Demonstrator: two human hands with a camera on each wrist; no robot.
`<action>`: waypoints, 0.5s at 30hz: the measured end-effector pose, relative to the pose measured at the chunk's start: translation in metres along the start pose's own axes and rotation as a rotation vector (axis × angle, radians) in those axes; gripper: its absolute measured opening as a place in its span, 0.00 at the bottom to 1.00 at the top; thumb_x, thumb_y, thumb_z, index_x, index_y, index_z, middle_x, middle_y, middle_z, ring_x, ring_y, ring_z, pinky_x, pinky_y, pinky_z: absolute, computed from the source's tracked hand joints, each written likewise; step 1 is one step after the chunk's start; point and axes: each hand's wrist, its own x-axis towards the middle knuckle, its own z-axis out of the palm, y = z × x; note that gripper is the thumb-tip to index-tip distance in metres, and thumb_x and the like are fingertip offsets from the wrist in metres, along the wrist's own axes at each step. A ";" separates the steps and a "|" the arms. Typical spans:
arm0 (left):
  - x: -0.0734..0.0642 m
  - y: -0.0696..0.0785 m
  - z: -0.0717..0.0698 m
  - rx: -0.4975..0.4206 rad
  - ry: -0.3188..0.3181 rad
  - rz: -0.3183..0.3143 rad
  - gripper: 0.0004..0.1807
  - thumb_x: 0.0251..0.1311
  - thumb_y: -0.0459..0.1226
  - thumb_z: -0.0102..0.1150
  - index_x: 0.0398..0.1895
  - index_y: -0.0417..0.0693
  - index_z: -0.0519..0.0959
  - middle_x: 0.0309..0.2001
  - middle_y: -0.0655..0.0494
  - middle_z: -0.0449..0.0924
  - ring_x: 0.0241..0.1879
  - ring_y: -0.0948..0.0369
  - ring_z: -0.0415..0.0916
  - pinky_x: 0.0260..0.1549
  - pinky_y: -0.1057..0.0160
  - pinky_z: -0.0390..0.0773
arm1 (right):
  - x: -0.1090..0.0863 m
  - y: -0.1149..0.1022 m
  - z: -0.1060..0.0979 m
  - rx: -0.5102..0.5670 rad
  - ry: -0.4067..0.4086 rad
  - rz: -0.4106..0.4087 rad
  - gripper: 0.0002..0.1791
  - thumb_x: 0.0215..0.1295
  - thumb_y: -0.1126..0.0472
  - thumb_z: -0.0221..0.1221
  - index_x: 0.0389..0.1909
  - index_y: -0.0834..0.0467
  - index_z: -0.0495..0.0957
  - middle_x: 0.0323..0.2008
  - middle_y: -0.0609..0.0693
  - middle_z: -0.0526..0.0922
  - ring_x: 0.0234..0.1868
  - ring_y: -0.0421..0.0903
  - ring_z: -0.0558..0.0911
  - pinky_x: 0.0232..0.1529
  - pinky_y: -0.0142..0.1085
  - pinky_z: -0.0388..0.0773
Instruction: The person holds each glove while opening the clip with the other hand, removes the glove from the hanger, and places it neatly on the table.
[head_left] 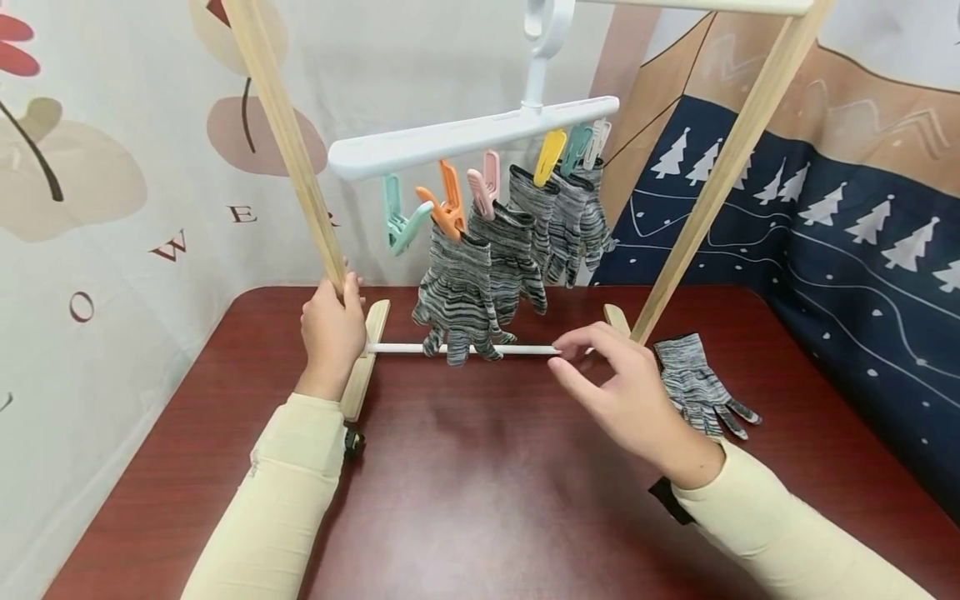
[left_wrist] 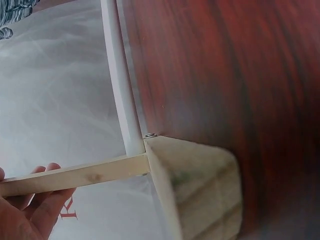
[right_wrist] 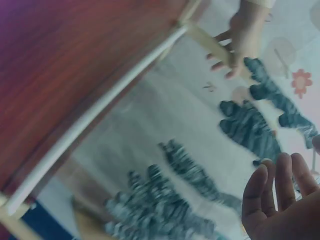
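Note:
My left hand (head_left: 333, 329) grips the left wooden post (head_left: 288, 142) of a drying rack, low down near its foot. In the left wrist view, fingers (left_wrist: 50, 205) wrap round that post. My right hand (head_left: 626, 396) is in the air before the right post, thumb and fingers apart, holding nothing. From a white hanger (head_left: 465, 137) several grey striped knit gloves (head_left: 461, 292) hang by clothespins, among them an orange clothespin (head_left: 450, 200), a pink clothespin (head_left: 486, 185) and a yellow clothespin (head_left: 550, 158). A teal clothespin (head_left: 402, 223) at the left end carries no glove.
Another striped glove (head_left: 697, 387) lies on the dark red table (head_left: 465, 500) at the right, behind my right wrist. A white rod (head_left: 397, 348) joins the rack's wooden feet (head_left: 363, 375) low down. Printed curtains (head_left: 450, 50) stand behind the table.

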 end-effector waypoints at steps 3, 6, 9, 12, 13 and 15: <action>0.000 -0.001 0.000 0.003 0.010 0.005 0.27 0.78 0.53 0.37 0.71 0.53 0.70 0.51 0.50 0.87 0.44 0.50 0.87 0.45 0.41 0.76 | 0.007 -0.010 0.010 0.033 -0.021 0.008 0.14 0.60 0.64 0.69 0.47 0.51 0.83 0.41 0.44 0.85 0.40 0.38 0.82 0.44 0.30 0.80; 0.000 -0.001 -0.001 0.007 0.016 0.007 0.27 0.78 0.53 0.37 0.71 0.53 0.70 0.50 0.50 0.87 0.44 0.49 0.87 0.44 0.41 0.76 | 0.015 -0.019 0.021 0.094 -0.040 0.027 0.18 0.62 0.63 0.68 0.53 0.54 0.81 0.47 0.47 0.86 0.46 0.41 0.85 0.50 0.36 0.82; 0.001 -0.001 0.000 0.012 0.009 0.003 0.28 0.77 0.54 0.36 0.71 0.53 0.70 0.50 0.50 0.87 0.44 0.50 0.87 0.44 0.42 0.76 | 0.022 -0.025 0.031 0.149 -0.036 0.037 0.21 0.63 0.61 0.68 0.57 0.55 0.79 0.51 0.48 0.85 0.49 0.42 0.85 0.51 0.39 0.82; 0.001 -0.001 0.002 0.010 -0.001 0.002 0.28 0.77 0.55 0.36 0.71 0.54 0.69 0.51 0.50 0.87 0.45 0.50 0.87 0.45 0.42 0.76 | 0.029 -0.028 0.040 0.171 -0.015 0.047 0.24 0.64 0.60 0.67 0.61 0.52 0.77 0.53 0.48 0.84 0.50 0.42 0.85 0.51 0.40 0.82; 0.001 -0.001 0.002 0.008 -0.002 0.003 0.28 0.77 0.55 0.36 0.71 0.54 0.69 0.51 0.50 0.87 0.45 0.51 0.87 0.45 0.42 0.76 | 0.031 -0.029 0.042 0.164 -0.007 0.049 0.26 0.64 0.60 0.67 0.63 0.51 0.75 0.54 0.47 0.84 0.51 0.41 0.84 0.52 0.39 0.81; 0.000 -0.001 0.003 0.005 0.001 0.007 0.28 0.77 0.54 0.37 0.71 0.53 0.70 0.51 0.50 0.87 0.45 0.51 0.87 0.46 0.42 0.76 | 0.035 -0.030 0.046 0.163 -0.001 0.056 0.28 0.64 0.60 0.67 0.65 0.49 0.73 0.55 0.48 0.83 0.52 0.42 0.83 0.53 0.40 0.81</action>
